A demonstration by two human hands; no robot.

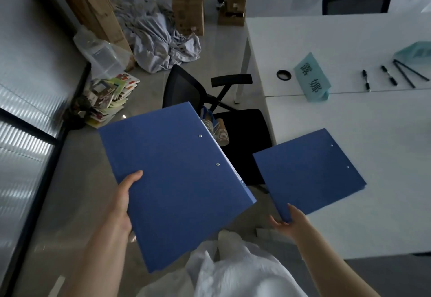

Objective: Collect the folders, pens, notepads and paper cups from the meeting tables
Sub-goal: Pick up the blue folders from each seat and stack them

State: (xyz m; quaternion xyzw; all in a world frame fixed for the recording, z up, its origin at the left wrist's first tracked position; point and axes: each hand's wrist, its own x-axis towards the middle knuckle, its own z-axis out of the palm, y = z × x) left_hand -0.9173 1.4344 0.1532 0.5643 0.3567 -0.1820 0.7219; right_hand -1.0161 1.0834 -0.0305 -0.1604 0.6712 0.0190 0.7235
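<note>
**Meeting-room clear-up: folders in hand, pens outstanding**

- Large blue folder (177, 187): held off the table, over the floor beside the black office chair (233, 133), tilted. The left hand (121, 205) grips its near-left edge, thumb lying on the cover, fingers hidden beneath
- Second blue folder (309, 172): lying flat on the white meeting table (373, 203), its near corner overhanging the table edge. The right hand (285, 223) pinches that corner, thumb below and fingers curled on top; the rest of the folder rests on the table
- Step in hand, as judged: gathering the folders; one already carried, the second being taken up. The next move calls for sliding or lifting it clear of the table edge and stacking it with the first, which needs a firmer hold than one corner allows
- Paper cups (218, 131): a nested stack on the chair seat, partly hidden behind the large folder, apparently already collected
- Pens (387, 77): several dark ones on the far part of the table, well apart from both hands, not yet gathered
- Also present: a pale green name card (312, 80) near the pens, a green plastic bag (417, 50) at the table's far right, cardboard boxes (189, 0), crumpled grey cloth (163, 40) and a pile of booklets (109, 101) on the floor
- Notepads: none identifiable
</note>
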